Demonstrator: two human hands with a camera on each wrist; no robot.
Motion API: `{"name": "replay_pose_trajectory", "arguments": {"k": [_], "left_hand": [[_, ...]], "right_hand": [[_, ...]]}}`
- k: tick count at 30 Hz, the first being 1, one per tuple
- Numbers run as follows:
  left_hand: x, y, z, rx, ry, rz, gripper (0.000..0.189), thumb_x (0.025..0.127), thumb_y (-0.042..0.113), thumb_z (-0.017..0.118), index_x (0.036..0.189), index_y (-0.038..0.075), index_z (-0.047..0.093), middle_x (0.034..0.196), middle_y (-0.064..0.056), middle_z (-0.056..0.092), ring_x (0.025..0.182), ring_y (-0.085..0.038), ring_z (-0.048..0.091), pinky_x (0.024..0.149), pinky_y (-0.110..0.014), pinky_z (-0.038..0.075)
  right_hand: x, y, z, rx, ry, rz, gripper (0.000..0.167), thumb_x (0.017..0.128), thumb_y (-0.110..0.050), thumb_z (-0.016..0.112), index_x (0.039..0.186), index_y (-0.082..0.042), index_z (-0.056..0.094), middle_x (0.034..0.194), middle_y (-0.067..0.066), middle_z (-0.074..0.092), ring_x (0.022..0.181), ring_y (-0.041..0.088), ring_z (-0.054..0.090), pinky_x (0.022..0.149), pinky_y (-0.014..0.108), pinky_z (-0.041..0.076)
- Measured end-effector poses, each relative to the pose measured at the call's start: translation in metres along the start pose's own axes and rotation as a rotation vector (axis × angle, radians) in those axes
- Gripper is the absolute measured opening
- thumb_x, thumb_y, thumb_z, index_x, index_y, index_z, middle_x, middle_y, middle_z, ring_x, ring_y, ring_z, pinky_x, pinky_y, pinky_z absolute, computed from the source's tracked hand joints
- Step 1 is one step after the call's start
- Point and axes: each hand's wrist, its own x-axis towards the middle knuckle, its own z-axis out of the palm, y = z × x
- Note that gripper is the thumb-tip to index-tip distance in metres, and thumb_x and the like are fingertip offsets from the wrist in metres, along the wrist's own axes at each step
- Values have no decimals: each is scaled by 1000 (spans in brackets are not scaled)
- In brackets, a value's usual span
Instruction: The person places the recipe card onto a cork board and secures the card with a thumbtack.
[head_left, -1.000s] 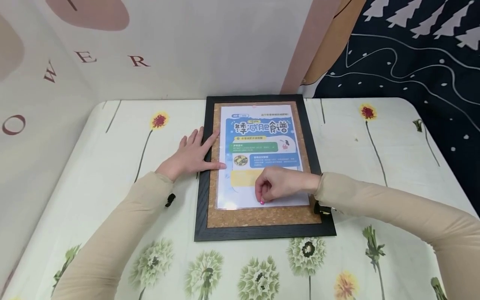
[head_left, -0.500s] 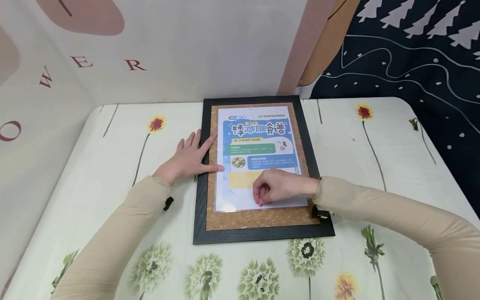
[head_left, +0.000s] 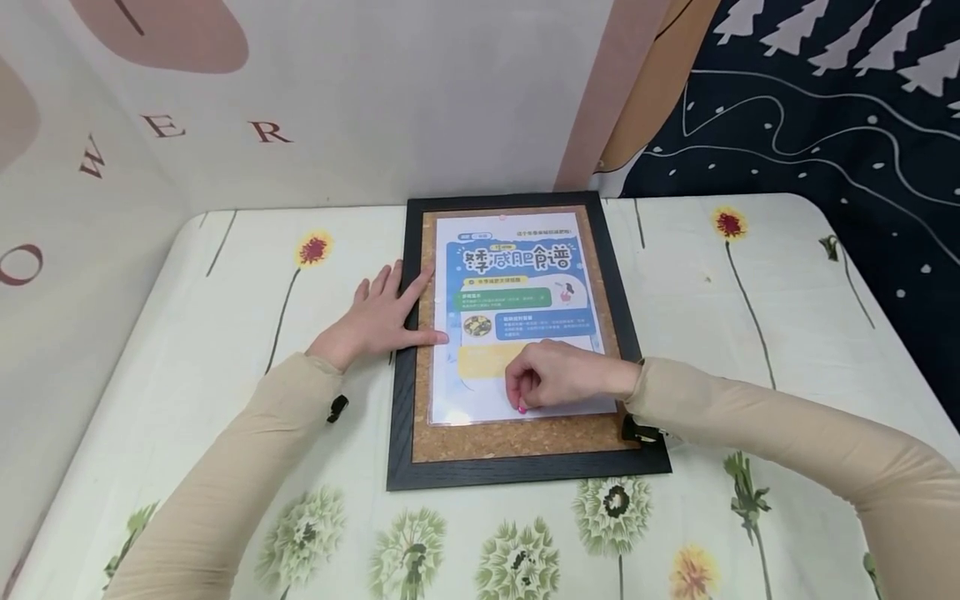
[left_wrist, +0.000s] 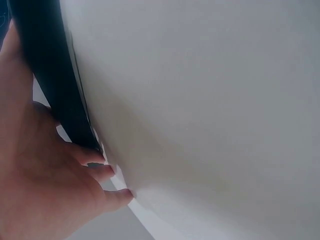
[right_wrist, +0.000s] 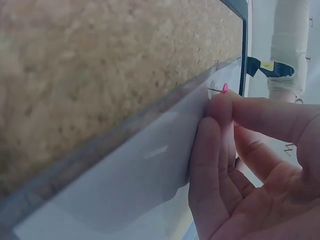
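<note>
We see a pale wall (head_left: 420, 100) at the back, carrying dark red letters and a pink blotch, with a navy drape (head_left: 795, 108) printed with trees to its right. Below spreads a white flowered cloth (head_left: 187, 350). Two beige sleeves (head_left: 697, 404) reach in over it, and between them the black-framed corkboard (head_left: 525, 470) lies on the cloth, its top edge near the wall. On the cork we find a glossy sheet (head_left: 517, 304) printed in blue, green and yellow, a strip of bare cork showing below it.

The left hand (head_left: 378, 321) spreads its fingers at the frame's left side, thumb reaching the sheet's left edge. The right hand (head_left: 555, 372) bends over the lower part of the sheet, thumb and forefinger pinching a pink pin (head_left: 522, 409) just above the middle of the bottom edge. From the right wrist we see its needle beside the sheet; we cannot tell whether the tip has gone in.
</note>
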Motion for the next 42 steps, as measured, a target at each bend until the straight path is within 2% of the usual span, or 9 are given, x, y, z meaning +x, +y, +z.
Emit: {"name": "replay_pose_trajectory", "arguments": {"k": [5,15,24,31,36,42], "left_hand": [[0,0,1,1,2,0,108,81,71,57,157,20,-1,156,-30,-6,142,-47,-6,108,-64,-3],[1,2,3,15,3,2,108,82,71,57,157,20,-1,156,-30,-4,142,-47,-5,108,-64,-2],[0,2,1,10,5,1,108,82,71,58,157,19,0,156,-30,-5,142,-47,-5,108,-63,-2],[0,1,2,0,3,-5,108,82,71,57,157,20,-1,156,-29,-6,142,-47,-6,108,-63,-3],[0,0,3,0,3,-11,108,81,71,57,157,20,-1,156,-29,-6,142,-47,-7,108,-63,-4],[0,-1,6,-1,7,7,108,81,71,58,157,19,1,156,-29,-5,142,-47,-6,108,-64,-3]], "right_hand": [[0,-1,1,-15,13,-3,30,80,12,53,74,-13,68,63,-4,61,53,8,46,55,22,36],[2,-4,1,-68,-9,41,31,78,12,51,71,-13,67,56,-6,53,50,8,40,54,22,31],[3,-8,1,-100,-1,65,32,76,13,49,70,-13,66,57,-7,53,51,8,42,55,22,32],[6,-9,1,-139,-5,42,35,73,14,45,68,-14,65,59,-8,54,53,9,40,55,23,31],[6,-5,-1,-75,-35,38,33,77,13,49,71,-13,67,62,-6,57,54,8,44,57,22,34],[4,6,-2,46,-66,-48,23,80,9,57,76,-10,70,66,-5,63,56,7,50,57,21,41]]}}
